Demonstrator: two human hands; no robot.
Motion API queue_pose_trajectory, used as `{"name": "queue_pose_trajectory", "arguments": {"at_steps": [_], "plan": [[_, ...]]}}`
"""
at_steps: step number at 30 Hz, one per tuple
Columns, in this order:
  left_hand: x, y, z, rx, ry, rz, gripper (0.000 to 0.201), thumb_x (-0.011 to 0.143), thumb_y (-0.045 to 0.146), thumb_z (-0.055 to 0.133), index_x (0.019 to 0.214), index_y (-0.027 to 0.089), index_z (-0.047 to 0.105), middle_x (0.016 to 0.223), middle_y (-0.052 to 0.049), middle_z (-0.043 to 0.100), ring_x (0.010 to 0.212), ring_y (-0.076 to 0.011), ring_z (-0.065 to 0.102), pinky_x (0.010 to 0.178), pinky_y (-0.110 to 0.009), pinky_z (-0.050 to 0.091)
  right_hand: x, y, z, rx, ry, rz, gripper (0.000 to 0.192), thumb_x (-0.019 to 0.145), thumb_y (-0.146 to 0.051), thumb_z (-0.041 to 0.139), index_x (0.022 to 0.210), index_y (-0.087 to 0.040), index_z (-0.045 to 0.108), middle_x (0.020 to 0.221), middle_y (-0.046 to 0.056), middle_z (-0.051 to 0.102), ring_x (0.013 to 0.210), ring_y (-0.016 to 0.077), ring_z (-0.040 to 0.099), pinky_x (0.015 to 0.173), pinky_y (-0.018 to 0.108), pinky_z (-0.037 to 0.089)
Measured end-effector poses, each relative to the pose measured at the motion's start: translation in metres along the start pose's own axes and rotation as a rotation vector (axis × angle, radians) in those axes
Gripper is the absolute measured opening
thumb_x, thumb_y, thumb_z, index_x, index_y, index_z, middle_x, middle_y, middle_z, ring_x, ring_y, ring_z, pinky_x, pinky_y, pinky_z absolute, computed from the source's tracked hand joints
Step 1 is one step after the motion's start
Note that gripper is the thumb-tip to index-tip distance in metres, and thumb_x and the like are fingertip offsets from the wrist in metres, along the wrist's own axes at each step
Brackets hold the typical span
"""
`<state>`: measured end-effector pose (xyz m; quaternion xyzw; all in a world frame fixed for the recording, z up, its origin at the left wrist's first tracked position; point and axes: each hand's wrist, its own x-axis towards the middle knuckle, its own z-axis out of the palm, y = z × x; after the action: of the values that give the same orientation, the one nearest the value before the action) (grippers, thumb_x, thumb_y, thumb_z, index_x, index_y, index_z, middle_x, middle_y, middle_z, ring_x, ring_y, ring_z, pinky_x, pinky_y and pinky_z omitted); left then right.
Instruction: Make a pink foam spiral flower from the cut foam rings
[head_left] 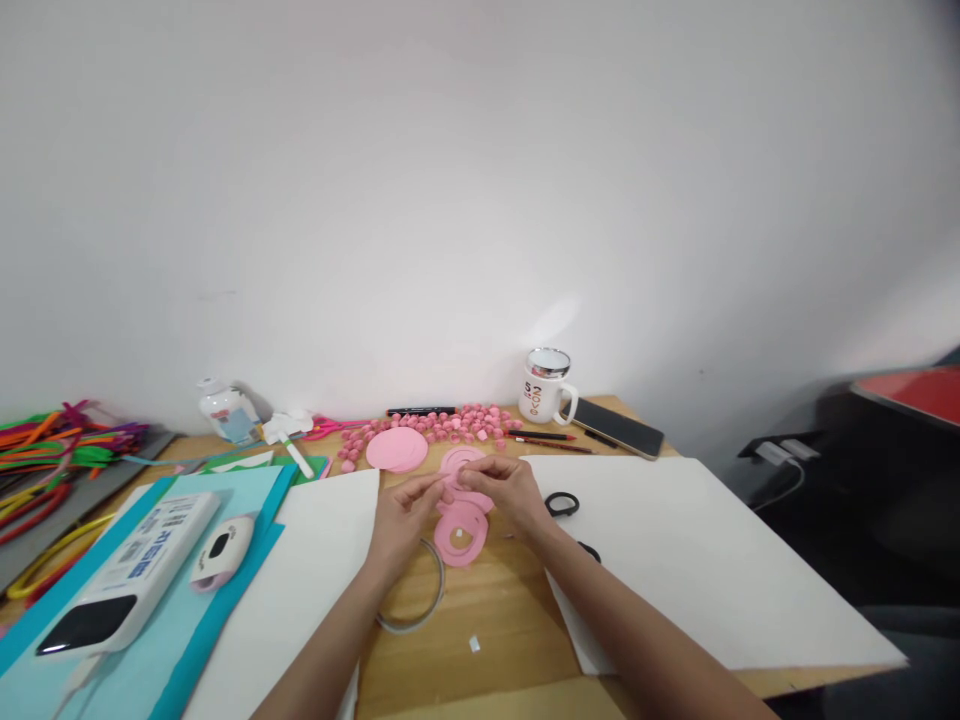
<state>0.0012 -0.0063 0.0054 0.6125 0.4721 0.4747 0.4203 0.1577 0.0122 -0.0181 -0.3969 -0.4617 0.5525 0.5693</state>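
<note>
From my end on the head view: both hands up at mid-table, thumb to forefinger, nearly meeting. Left hand (405,515) pinching at the pink paper cutouts (475,499); right hand (506,490) likewise, from the other side. I can't tell which exact edge each one grips; fingers cover it. Cutouts sit between and under the fingertips, one piece just above. Pink paper ring (443,550) just below them on the wooden table (517,620), small white bit inside its hole. Tape roll (409,627) beside left wrist, white scrap (474,644) lower down. Pink discs (397,450) and small pink pieces (442,430) behind. Mug (536,398) and phone (619,428) back right. Black-handled scissors (551,506) on right white sheet (690,570).
</note>
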Motion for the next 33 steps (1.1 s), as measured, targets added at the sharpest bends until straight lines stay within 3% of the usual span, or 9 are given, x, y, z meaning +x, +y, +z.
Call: {"name": "queue_pose_trajectory", "arguments": {"at_steps": [7, 15, 21, 30, 33], "plan": [[0.0007, 0.0018, -0.0003, 0.001, 0.019, -0.002, 0.022, 0.071, 0.034, 0.058, 0.068, 0.014, 0.069, 0.068, -0.004, 0.068, 0.070, -0.0178, 0.061, 0.069, -0.027, 0.049, 0.0003, -0.0025, 0.0009, 0.031, -0.027, 0.044, 0.021, 0.054, -0.031, 0.074, 0.070, -0.019, 0.070, 0.071, 0.002, 0.067, 0.070, 0.0165, 0.062, 0.071, 0.030, 0.048], [-0.0001, 0.0020, 0.0001, -0.006, 0.015, 0.002, 0.021, 0.071, 0.032, 0.058, 0.075, 0.014, 0.070, 0.069, -0.003, 0.068, 0.070, -0.0173, 0.061, 0.071, -0.027, 0.048, 0.0017, 0.0029, -0.0018, 0.051, -0.044, -0.004, 0.023, 0.055, -0.029, 0.074, 0.075, -0.019, 0.069, 0.080, 0.004, 0.069, 0.071, 0.0160, 0.062, 0.071, 0.030, 0.049], [0.0004, 0.0029, -0.0001, -0.007, 0.018, -0.020, 0.022, 0.072, 0.033, 0.058, 0.073, 0.014, 0.069, 0.068, -0.003, 0.069, 0.071, -0.0177, 0.062, 0.072, -0.027, 0.047, 0.0008, 0.0007, -0.0015, 0.104, 0.001, -0.004, 0.021, 0.052, -0.026, 0.075, 0.070, -0.017, 0.068, 0.070, 0.002, 0.068, 0.062, 0.0134, 0.061, 0.066, 0.029, 0.049], [0.0016, -0.0044, -0.0005, -0.070, 0.053, -0.092, 0.042, 0.078, 0.046, 0.046, 0.089, 0.012, 0.068, 0.075, -0.008, 0.071, 0.087, -0.0233, 0.062, 0.077, -0.032, 0.046, 0.0024, 0.0051, -0.0030, 0.024, 0.054, -0.019, 0.016, 0.051, -0.024, 0.076, 0.064, -0.018, 0.068, 0.066, 0.000, 0.067, 0.062, 0.0133, 0.059, 0.064, 0.027, 0.048], [0.0015, -0.0047, -0.0004, -0.042, 0.028, -0.087, 0.039, 0.076, 0.044, 0.050, 0.093, 0.013, 0.067, 0.079, -0.008, 0.071, 0.088, -0.0232, 0.061, 0.079, -0.032, 0.045, 0.0016, 0.0037, -0.0029, -0.008, 0.053, -0.010, 0.017, 0.052, -0.026, 0.075, 0.065, -0.018, 0.069, 0.068, 0.001, 0.068, 0.064, 0.0150, 0.060, 0.067, 0.029, 0.048]]}}
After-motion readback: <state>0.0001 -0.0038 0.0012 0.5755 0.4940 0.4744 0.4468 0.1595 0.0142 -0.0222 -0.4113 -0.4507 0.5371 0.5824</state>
